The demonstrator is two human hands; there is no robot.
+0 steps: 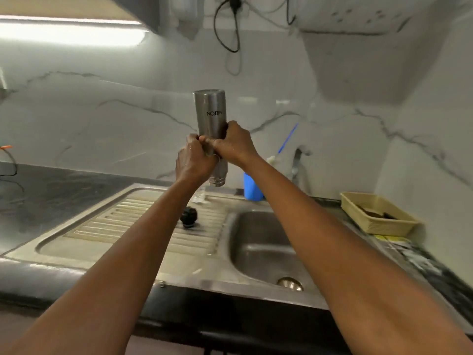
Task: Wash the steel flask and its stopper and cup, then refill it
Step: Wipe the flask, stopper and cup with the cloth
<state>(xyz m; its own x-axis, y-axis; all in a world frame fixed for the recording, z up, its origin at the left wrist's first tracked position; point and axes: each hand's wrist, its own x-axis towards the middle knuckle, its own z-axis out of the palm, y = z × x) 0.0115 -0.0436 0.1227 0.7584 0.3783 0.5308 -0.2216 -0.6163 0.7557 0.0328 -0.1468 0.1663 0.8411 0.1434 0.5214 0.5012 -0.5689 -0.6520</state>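
The black stopper point(188, 217) sits on the ribbed draining board point(107, 226). Your left hand point(194, 162) and your right hand point(231, 143) both wrap tight round the steel flask point(210, 111). You hold it upside down, up above the board. The sink bowl point(256, 242) and a yellow basket point(389, 226) are on the right.
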